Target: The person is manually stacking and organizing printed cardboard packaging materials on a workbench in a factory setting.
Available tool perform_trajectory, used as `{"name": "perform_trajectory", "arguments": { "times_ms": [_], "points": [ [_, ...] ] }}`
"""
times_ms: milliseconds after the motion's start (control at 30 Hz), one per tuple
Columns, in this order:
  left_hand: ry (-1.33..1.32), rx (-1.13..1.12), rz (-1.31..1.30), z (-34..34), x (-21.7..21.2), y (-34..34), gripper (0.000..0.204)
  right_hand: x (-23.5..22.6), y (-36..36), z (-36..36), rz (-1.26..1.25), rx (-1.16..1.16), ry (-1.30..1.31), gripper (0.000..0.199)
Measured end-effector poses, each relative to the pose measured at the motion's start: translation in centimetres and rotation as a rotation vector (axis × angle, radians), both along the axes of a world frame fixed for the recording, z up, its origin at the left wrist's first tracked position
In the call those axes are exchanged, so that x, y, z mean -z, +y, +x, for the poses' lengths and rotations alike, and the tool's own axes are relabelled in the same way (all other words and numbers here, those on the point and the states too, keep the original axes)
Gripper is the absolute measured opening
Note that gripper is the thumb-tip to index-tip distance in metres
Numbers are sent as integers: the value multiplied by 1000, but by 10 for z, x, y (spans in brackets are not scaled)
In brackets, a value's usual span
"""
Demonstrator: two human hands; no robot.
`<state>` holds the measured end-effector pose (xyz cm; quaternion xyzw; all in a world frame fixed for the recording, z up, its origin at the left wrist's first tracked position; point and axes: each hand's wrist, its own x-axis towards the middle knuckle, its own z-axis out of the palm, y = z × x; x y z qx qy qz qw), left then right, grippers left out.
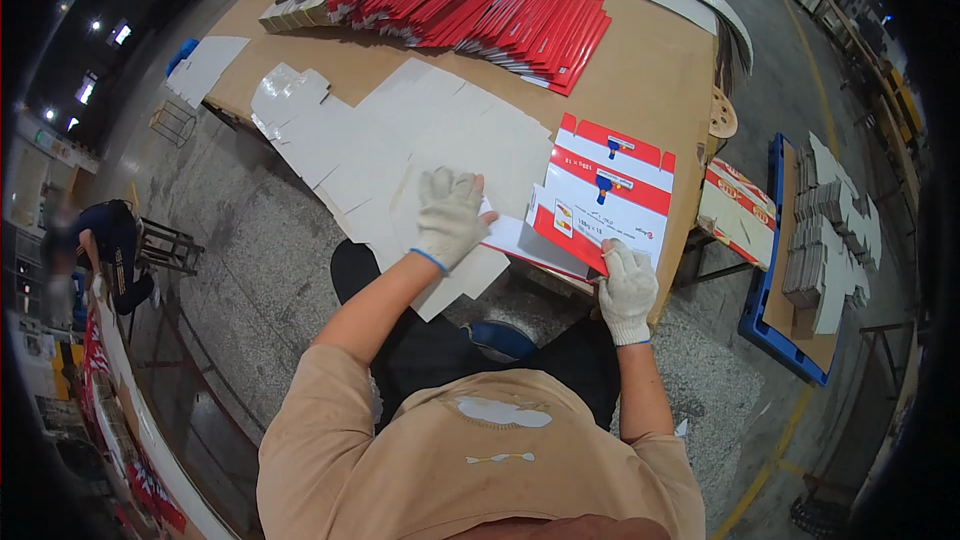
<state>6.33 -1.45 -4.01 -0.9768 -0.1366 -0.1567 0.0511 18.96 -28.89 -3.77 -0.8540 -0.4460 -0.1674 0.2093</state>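
Observation:
A red and white printed carton (612, 185), partly folded, lies near the table's front edge on the right. My right hand (627, 292), in a white knit glove, grips its near edge with the thumb on top and the fingers curled. The white inside of a bent panel (535, 243) shows at the carton's left. My left hand (449, 217), gloved too, lies flat with fingers stretched on a large white cardboard sheet (450, 120), its bare thumb tip beside that panel. Whether the thumb touches the panel I cannot tell.
A long fanned row of flat red cartons (470, 5) covers the table's far side. Brown board (650, 50) covers the tabletop. To the right, a blue pallet (770, 335) holds stacked cardboard blanks (815, 250). Another person (110, 250) sits at far left.

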Motion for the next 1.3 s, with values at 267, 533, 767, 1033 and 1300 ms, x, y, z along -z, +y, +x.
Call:
{"name": "perform_trajectory", "arguments": {
  "times_ms": [267,533,767,1033,1300],
  "points": [
    [-360,-33,-397,-25,2,-12,81,-4,0,-3,-46,-14,-11,53],
    [-143,-144,-478,-12,3,4,30,0,-14,-1,-106,86,10,50],
    [17,358,11,-24,-25,2,24,-1,-21,-1,-166,124,16,49],
    [-104,129,-362,-38,-50,86,35,-1,-21,2,-103,66,-54,49],
    [123,-306,-643,-39,-27,39,23,3,-21,1,-73,113,-20,49]
  ]
}}
